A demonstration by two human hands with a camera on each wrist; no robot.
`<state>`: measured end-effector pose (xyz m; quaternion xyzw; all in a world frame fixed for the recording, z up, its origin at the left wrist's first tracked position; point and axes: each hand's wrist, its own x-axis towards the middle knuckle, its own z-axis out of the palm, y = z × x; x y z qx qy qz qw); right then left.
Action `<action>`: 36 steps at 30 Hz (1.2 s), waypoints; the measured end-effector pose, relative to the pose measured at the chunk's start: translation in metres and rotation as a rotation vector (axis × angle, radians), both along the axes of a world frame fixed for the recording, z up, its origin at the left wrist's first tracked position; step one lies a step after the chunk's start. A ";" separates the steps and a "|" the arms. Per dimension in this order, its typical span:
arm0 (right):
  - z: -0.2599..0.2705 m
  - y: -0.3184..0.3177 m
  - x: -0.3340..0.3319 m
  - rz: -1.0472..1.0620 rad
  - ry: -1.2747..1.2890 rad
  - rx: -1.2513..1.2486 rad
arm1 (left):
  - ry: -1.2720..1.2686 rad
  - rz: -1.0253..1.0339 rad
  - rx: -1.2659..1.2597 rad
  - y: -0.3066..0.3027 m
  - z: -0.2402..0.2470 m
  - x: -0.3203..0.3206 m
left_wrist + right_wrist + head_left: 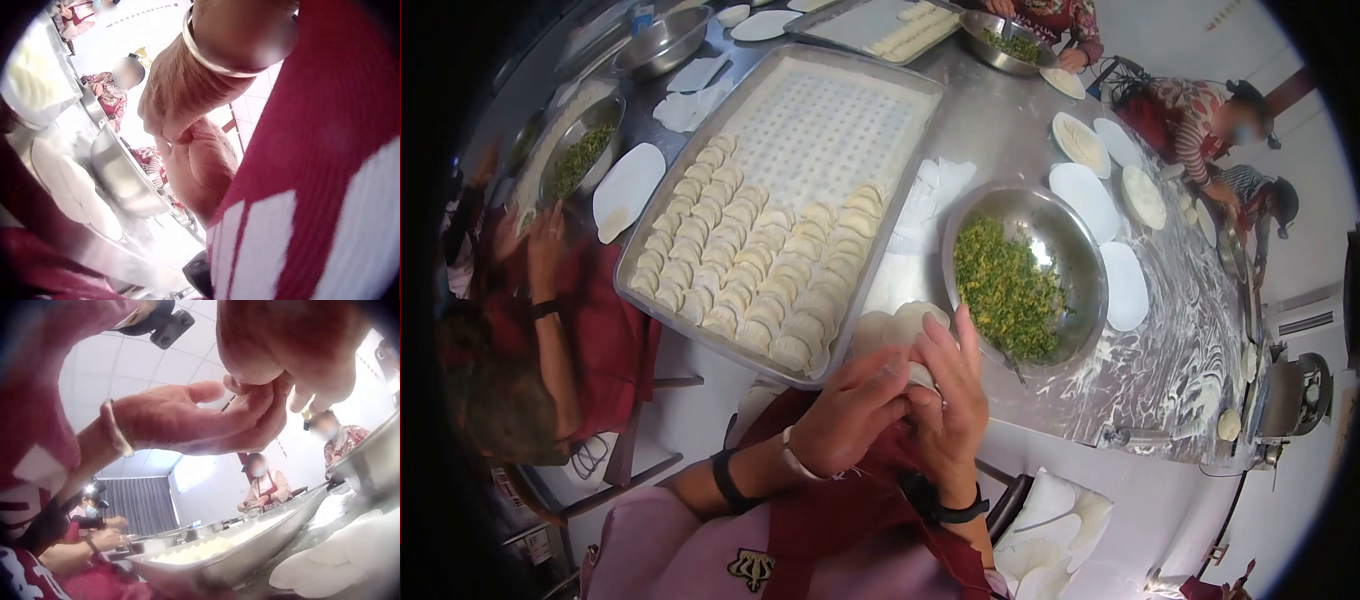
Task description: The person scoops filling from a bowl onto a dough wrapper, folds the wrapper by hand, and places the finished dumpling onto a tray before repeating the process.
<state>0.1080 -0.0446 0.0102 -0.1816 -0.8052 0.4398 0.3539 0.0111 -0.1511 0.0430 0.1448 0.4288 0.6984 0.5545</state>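
Note:
In front of the apron, both hands come together around a small white dumpling (pixel 921 377), mostly hidden by the fingers. My left hand (pixel 847 418), with a pale bangle at its wrist, holds it from one side. My right hand (pixel 952 402) pinches it from the other, thumb bent toward it. The wrist views show the fingers meeting, but the dough is hidden there. Just beyond the hands lie round dough wrappers (pixel 882 330). A steel bowl (pixel 1088 325) of chopped green and yellow filling (pixel 1007 290) stands ahead of the right hand.
Left of the wrappers, a large metal tray (pixel 920 112) holds rows of folded dumplings (pixel 750 262). White plates (pixel 1125 285) stand beyond the bowl on the floury steel table (pixel 1165 370). Other people work around it, one seated close at left near another filling bowl (pixel 610 110).

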 end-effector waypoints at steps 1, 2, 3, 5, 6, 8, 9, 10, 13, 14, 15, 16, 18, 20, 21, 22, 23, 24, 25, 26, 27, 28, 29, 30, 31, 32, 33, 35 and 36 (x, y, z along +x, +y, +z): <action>-0.002 0.003 -0.002 0.003 -0.019 0.127 | -0.024 0.021 0.029 0.003 -0.005 0.002; -0.003 0.003 -0.004 -0.020 -0.039 0.148 | -0.047 0.042 0.058 0.006 -0.010 0.003; -0.005 0.001 -0.007 -0.042 -0.058 0.169 | -0.099 0.061 0.102 0.011 -0.015 0.005; -0.006 -0.003 -0.014 -0.091 -0.074 0.180 | -0.130 0.111 0.139 0.019 -0.023 0.009; -0.007 -0.005 -0.017 -0.116 -0.070 0.170 | -0.110 0.141 0.130 0.022 -0.027 0.011; -0.004 -0.005 -0.019 -0.136 -0.077 0.128 | -0.035 0.178 0.127 0.024 -0.030 0.012; 0.002 -0.004 -0.019 -0.130 -0.087 0.096 | 0.020 0.184 0.131 0.025 -0.031 0.011; 0.006 -0.003 -0.018 -0.124 -0.096 0.065 | 0.185 0.171 0.088 0.025 -0.027 0.009; 0.005 0.001 -0.006 -0.161 0.029 -0.153 | 0.896 0.097 -0.154 0.025 0.001 -0.004; 0.003 0.001 -0.004 -0.163 0.054 -0.172 | 0.923 0.059 -0.183 0.025 0.001 -0.006; 0.001 0.002 -0.002 -0.166 0.078 -0.190 | 0.948 0.020 -0.210 0.025 0.000 -0.008; 0.000 0.002 0.000 -0.171 0.102 -0.209 | 0.973 -0.020 -0.236 0.026 -0.001 -0.008; -0.001 0.000 0.002 -0.195 0.142 -0.244 | 0.499 0.052 -0.100 0.024 -0.005 0.001; -0.002 -0.001 0.003 -0.218 0.190 -0.242 | -0.010 0.076 0.104 0.023 -0.012 0.006; -0.004 -0.001 0.003 -0.230 0.218 -0.221 | -0.280 0.065 0.241 0.022 -0.017 0.006; -0.005 -0.001 0.003 -0.242 0.245 -0.200 | -0.551 0.053 0.376 0.022 -0.019 0.006; -0.007 -0.001 0.004 -0.238 0.263 -0.205 | -0.519 0.053 0.376 0.022 -0.018 0.006; -0.009 -0.001 0.004 -0.235 0.281 -0.211 | -0.488 0.052 0.374 0.022 -0.015 0.007; -0.009 -0.001 0.005 -0.232 0.298 -0.216 | -0.458 0.051 0.373 0.022 -0.014 0.008; -0.008 0.000 0.007 -0.222 0.288 -0.220 | -0.397 0.046 0.382 0.022 -0.016 0.009; -0.006 0.001 0.008 -0.211 0.278 -0.224 | -0.336 0.043 0.390 0.021 -0.019 0.010; -0.005 0.002 0.010 -0.200 0.268 -0.228 | -0.275 0.039 0.399 0.021 -0.021 0.010; -0.004 0.004 0.011 -0.183 0.254 -0.210 | -0.266 0.031 0.378 0.020 -0.021 0.009; -0.004 0.007 0.013 -0.166 0.240 -0.191 | -0.256 0.023 0.356 0.020 -0.020 0.009; -0.004 0.008 0.013 -0.149 0.227 -0.173 | -0.247 0.016 0.342 0.020 -0.020 0.008; -0.001 0.009 0.012 -0.148 0.222 -0.206 | -0.238 0.009 0.328 0.020 -0.020 0.007; 0.006 0.009 0.010 -0.148 0.217 -0.240 | -0.230 0.003 0.320 0.020 -0.020 0.005; 0.014 0.009 0.009 -0.132 0.202 -0.294 | -0.295 -0.022 0.320 0.019 -0.020 0.003; 0.017 0.008 0.009 -0.118 0.191 -0.314 | -0.370 -0.040 0.328 0.018 -0.018 0.002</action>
